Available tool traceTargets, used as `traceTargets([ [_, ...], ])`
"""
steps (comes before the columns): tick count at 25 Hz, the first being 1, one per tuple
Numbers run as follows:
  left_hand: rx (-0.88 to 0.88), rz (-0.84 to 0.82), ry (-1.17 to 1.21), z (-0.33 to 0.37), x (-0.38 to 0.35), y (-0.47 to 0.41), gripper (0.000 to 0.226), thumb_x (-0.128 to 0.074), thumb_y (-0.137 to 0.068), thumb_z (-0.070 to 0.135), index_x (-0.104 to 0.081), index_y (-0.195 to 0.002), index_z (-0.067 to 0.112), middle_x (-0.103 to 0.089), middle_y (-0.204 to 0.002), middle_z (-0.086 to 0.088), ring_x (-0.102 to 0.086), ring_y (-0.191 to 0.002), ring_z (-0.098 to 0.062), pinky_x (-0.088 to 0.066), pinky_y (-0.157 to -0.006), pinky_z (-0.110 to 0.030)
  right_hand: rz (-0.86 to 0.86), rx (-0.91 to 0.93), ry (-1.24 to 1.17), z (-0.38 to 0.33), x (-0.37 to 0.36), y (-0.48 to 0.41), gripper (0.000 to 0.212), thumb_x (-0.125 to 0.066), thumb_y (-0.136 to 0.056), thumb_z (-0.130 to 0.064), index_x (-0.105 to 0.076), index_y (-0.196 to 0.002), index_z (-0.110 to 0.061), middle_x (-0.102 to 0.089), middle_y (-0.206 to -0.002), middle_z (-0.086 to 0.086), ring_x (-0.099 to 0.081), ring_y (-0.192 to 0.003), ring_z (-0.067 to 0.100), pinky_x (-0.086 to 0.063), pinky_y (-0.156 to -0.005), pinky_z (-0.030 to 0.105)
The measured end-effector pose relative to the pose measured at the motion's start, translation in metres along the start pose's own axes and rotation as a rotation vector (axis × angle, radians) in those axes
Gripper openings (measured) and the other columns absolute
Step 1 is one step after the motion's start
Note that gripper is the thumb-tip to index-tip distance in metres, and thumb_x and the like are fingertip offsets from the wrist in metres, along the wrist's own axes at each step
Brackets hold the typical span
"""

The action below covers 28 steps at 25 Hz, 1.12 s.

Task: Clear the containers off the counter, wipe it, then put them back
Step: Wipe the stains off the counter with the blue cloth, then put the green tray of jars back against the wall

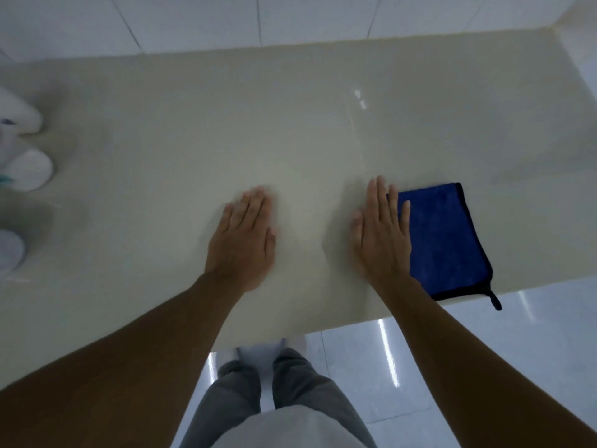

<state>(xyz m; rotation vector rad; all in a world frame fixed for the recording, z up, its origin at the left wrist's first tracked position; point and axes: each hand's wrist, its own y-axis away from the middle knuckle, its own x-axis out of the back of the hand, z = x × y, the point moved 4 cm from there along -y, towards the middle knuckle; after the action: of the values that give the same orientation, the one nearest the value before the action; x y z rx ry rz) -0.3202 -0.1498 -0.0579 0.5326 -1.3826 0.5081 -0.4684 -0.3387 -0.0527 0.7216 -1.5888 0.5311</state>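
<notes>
Nearest the camera, the person's legs in grey trousers (284, 399) stand on a glossy white tiled floor (484, 367), below the front edge of the counter (290, 130). Both bare forearms extend forward over that edge.

The left hand (240, 237) lies flat, palm down, on the beige counter surface with fingers extended and together; it grips nothing. The right hand (382, 234) is likewise flat and palm down with fingers extended, gripping nothing. Its outer edge and little finger overlap the left border of a folded blue cloth (449, 240).

The blue cloth lies flat on the counter immediately right of the right hand, close to the front edge. It has a dark trim, and a small hanging loop at its near right corner projects past the counter edge.

Far to the left of the left hand, three white containers (29, 169) stand in a row at the frame edge; they are blurred and partly cut off.

Beyond both hands the counter surface runs back to a white tiled wall (290, 17).
</notes>
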Motion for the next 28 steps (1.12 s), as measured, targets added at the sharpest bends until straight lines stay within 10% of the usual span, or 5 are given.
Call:
traceTargets([
  [21, 0.377, 0.038, -0.059, -0.308, 0.166, 0.078, 0.076, -0.004, -0.095, 0.044, -0.033, -0.156, 0.01, -0.032, -0.165, -0.008, -0.026, -0.154, -0.026, -0.019, -0.126, -0.047, -0.123, 0.699, -0.251, -0.451, 0.076, -0.009, 0.059, -0.029, -0.11, -0.035, -0.018, -0.161, -0.01, -0.016, -0.17, 0.007, -0.011, -0.158, 0.021, -0.009, -0.129, 0.036],
  [28, 0.617, 0.051, 0.011, -0.451, 0.167, 0.126, 0.056, -0.029, -0.106, 0.032, -0.025, -0.159, 0.012, -0.023, -0.168, -0.006, -0.017, -0.157, -0.022, -0.014, -0.127, -0.043, -0.27, 0.806, -0.403, -0.605, 0.043, 0.016, 0.039, -0.046, -0.098, -0.015, -0.046, -0.137, -0.006, -0.053, -0.137, 0.016, -0.053, -0.123, 0.035, -0.042, -0.088, 0.036],
])
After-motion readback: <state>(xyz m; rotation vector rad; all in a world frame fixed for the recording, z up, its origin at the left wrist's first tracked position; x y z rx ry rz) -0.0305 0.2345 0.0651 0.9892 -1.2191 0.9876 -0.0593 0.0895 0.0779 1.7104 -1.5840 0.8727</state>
